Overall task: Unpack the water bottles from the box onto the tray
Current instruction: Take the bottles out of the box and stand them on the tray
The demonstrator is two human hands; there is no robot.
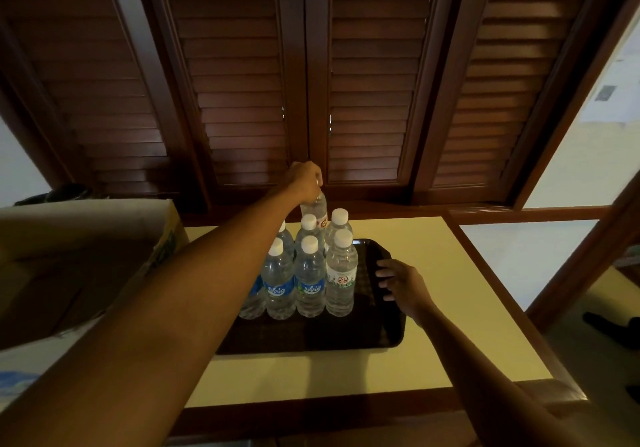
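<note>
Dark louvred shutters [370, 100] fill the wall behind a pale yellow counter [450, 308] edged in brown wood. From my feed I see the left hand [306, 179] stretched far forward, fingers closed around the neck of a clear water bottle [317, 209] with a red-and-white label; its cap is hidden inside the grip. That bottle is upright at the back of the group, above the far edge of the dark tray [381, 332]; I cannot tell whether its base touches down.

My right hand [398, 282] lies flat and open, fingers spread, with the fingertips on the tray's right portion and the wrist over its rim, holding nothing.

Seven other capped bottles [310, 276] stand upright on the tray's far-left part in tight rows, touching one another; several carry blue labels, and the nearest right one has a white label. The left forearm crosses in front of the leftmost bottles.

An open cardboard box [86, 238] sits at the left, just beside the tray. Bare tray surface remains along the near side and at the right, under my open hand. Beyond the tray, the counter is bare to its near and right wooden edges.
</note>
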